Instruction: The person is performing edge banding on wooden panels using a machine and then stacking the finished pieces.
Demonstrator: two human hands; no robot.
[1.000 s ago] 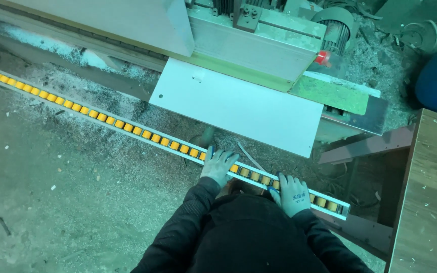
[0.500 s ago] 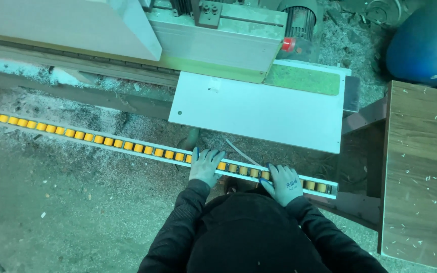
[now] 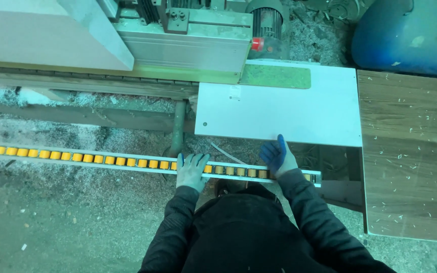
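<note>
My left hand (image 3: 192, 170), in a pale work glove, lies flat on a long roller rail (image 3: 102, 161) set with yellow wheels. My right hand (image 3: 277, 155), its blue palm turned up, reaches from the rail to the near edge of a white rectangular panel (image 3: 279, 108) and touches it; whether it grips the edge I cannot tell. The panel lies flat against a grey woodworking machine (image 3: 183, 43). My dark sleeves and jacket fill the bottom middle.
A wood-grain board (image 3: 410, 151) lies to the right of the panel. A blue drum (image 3: 405, 35) stands at the top right. A pale slab (image 3: 51, 35) rests on the machine at the left. Sawdust covers the floor (image 3: 51, 222).
My right hand has lifted off the roller rail and reached forward to the white panel's near edge. The view has shifted, bringing the wood-grain board more into sight. My left hand stays on the rail.
</note>
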